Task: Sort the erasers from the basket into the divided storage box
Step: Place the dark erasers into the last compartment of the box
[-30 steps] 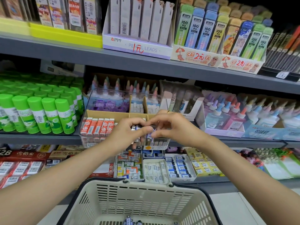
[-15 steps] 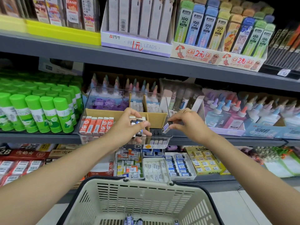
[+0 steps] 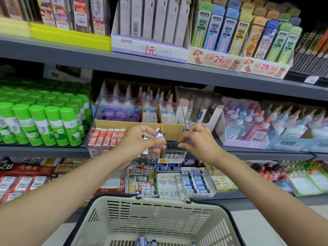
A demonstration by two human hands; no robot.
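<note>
Hands: left (image 3: 142, 141) grips erasers (image 3: 159, 134); right (image 3: 198, 141) fingertips on storage box (image 3: 110, 110); glue sticks (image 3: 53, 125) beside.

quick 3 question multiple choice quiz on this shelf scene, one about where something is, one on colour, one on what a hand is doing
1. Where do the red erasers sit in the storage box?
A. front left compartment
B. back right compartment
C. in the basket

2. What colour are the caps of the glue sticks left of the box?
A. purple
B. green
C. orange

3. What is the left hand doing?
A. hanging idle
B. gripping the basket handle
C. holding small erasers

Answers:
1 A: they stand in a row at the box's front left.
2 B: every cap is bright green.
3 C: its fingers curl round several, while the right hand fingers the black erasers in the box. The basket sits below.
</note>
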